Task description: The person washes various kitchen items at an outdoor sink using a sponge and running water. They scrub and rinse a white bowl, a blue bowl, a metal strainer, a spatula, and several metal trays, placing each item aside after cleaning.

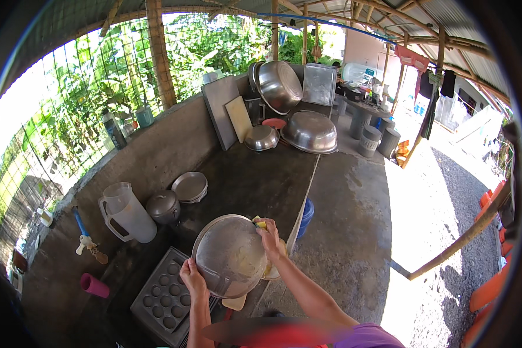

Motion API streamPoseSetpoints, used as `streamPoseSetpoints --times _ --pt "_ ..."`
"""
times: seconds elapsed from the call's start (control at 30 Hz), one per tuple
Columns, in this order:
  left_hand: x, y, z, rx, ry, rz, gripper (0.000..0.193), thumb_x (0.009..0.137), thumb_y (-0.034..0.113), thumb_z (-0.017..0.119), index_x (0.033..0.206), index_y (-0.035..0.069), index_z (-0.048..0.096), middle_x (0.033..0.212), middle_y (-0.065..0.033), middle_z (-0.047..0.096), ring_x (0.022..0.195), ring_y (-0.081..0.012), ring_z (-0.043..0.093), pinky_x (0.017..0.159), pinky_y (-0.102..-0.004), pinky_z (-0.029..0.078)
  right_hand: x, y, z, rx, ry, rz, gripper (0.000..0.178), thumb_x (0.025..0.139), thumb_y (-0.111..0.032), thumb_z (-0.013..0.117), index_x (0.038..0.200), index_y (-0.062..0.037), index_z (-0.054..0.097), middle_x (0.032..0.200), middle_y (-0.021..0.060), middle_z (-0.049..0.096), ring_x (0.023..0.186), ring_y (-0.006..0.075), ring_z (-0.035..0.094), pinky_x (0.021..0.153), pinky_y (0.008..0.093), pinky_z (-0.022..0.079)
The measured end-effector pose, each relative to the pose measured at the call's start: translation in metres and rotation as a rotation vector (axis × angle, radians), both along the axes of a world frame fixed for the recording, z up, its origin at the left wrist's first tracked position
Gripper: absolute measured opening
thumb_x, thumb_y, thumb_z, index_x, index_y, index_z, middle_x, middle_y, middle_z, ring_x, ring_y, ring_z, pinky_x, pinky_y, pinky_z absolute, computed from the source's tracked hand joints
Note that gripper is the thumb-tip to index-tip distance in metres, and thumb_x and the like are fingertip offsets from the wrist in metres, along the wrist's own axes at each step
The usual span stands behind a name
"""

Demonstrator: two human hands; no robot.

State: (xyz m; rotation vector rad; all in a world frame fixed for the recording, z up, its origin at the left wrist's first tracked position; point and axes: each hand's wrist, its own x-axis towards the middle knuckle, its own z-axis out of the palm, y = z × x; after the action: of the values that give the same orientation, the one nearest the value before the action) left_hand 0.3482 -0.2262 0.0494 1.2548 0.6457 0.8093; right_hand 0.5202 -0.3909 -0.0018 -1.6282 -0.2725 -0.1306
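A large round metal basin (226, 252), dull and stained in places, is held tilted above the concrete counter's near edge. My left hand (194, 281) is closed on its lower left rim. At the upper right rim, my right hand (269, 239) grips a yellow sponge (260, 223) and presses it to the metal; some of those fingers are hidden. Under and left of the basin lies a muffin tin (162, 296) with several round cups. Part of a pale wooden-looking paddle (234, 303) shows below the basin.
Along the left wall stand a clear pitcher (127, 214), a lidded pot (163, 206), stacked metal plates (189, 187), a faucet (89, 245) and a pink cup (94, 285). Big basins (310, 132) and cutting boards (238, 119) fill the counter's far end. A blue container (305, 217) stands below its right edge.
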Motion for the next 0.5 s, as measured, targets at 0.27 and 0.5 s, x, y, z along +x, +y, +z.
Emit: streamPoseSetpoints --times 0.27,0.5 --pt "0.027 -0.015 -0.006 -0.015 -0.012 -0.052 0.028 0.094 0.017 0.042 0.075 0.001 0.055 0.064 0.003 0.047 0.057 -0.0048 0.039 0.05 -0.0237 0.033 -0.097 0.041 0.044 -0.428 -0.651 0.165 0.036 0.085 -0.029 0.051 0.116 -0.0139 0.057 0.108 0.0073 0.051 0.097 0.0271 0.045 0.087 0.0387 0.033" --pt "0.013 0.011 -0.016 -0.292 -0.095 0.004 0.028 0.095 0.021 0.041 0.083 0.001 0.056 0.071 0.0003 0.055 0.06 -0.0068 0.048 0.055 -0.0243 0.041 -0.048 0.033 0.039 -0.477 -0.376 -0.091 0.037 0.084 -0.023 0.051 0.117 -0.0082 0.052 0.105 0.0107 0.05 0.099 0.0313 0.045 0.084 0.0438 0.035"
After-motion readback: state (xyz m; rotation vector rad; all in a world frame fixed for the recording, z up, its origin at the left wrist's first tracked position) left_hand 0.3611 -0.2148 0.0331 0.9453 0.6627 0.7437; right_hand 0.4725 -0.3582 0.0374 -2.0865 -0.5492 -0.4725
